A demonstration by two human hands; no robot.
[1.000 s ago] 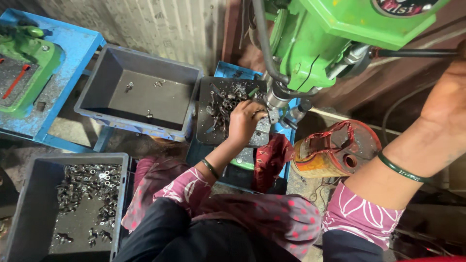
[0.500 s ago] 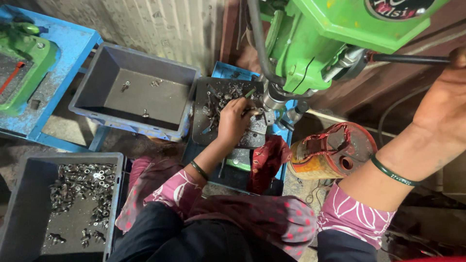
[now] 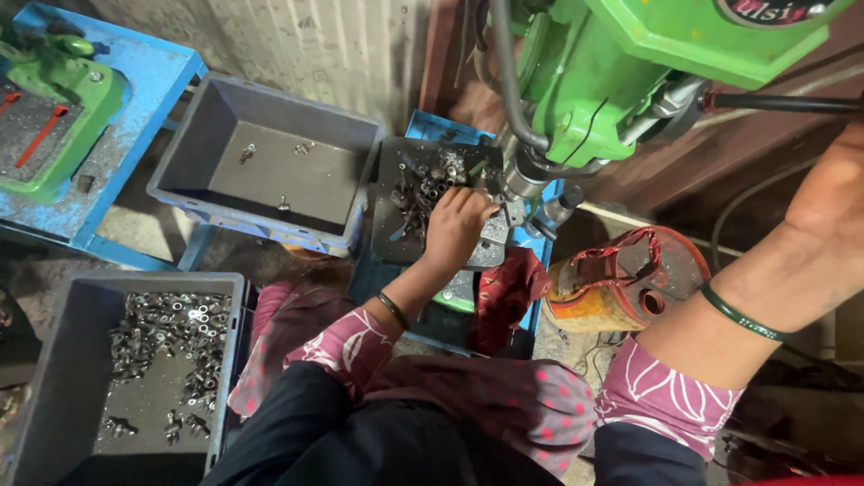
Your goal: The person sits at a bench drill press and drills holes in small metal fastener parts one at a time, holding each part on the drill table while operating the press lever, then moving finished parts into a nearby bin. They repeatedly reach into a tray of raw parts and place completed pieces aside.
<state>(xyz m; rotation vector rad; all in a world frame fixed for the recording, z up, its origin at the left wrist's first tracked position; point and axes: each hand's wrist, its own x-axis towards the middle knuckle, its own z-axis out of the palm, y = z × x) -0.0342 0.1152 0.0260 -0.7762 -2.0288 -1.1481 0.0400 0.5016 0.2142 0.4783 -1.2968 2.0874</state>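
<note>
Two hands work: left hand curled on small metal parts strewn without common direction; right hand grip unclear.

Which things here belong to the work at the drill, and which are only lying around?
In use:
- left hand on the small metal parts
- dark tray under the parts
- green drill press
- right hand raised by the black lever

Lying about:
- nearly empty grey bin
- grey bin of parts
- torn tin can
</note>
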